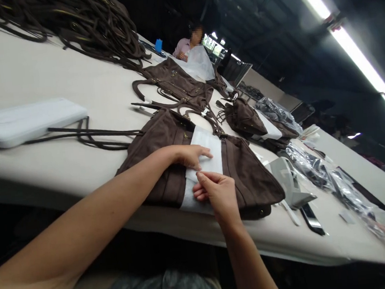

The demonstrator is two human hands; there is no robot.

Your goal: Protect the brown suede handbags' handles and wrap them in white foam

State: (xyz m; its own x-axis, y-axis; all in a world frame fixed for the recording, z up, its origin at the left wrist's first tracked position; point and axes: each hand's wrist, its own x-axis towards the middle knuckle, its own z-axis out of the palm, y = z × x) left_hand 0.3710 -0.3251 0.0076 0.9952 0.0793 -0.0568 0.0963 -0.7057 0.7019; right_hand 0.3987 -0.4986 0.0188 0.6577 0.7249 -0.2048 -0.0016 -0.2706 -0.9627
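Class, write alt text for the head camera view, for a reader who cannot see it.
A person's left hand rests on a white strip across a dark brown bag; the right hand pinches over the strip's lower part. Around them on a pale table lie more brown bags, a heap of dark straps and clear plastic; another person is beyond.

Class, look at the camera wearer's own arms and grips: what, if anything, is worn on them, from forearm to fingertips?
Both forearms show no sleeves. The left grip and right grip are ungloved human hands, with no watch, bracelet or ring visible from this view.
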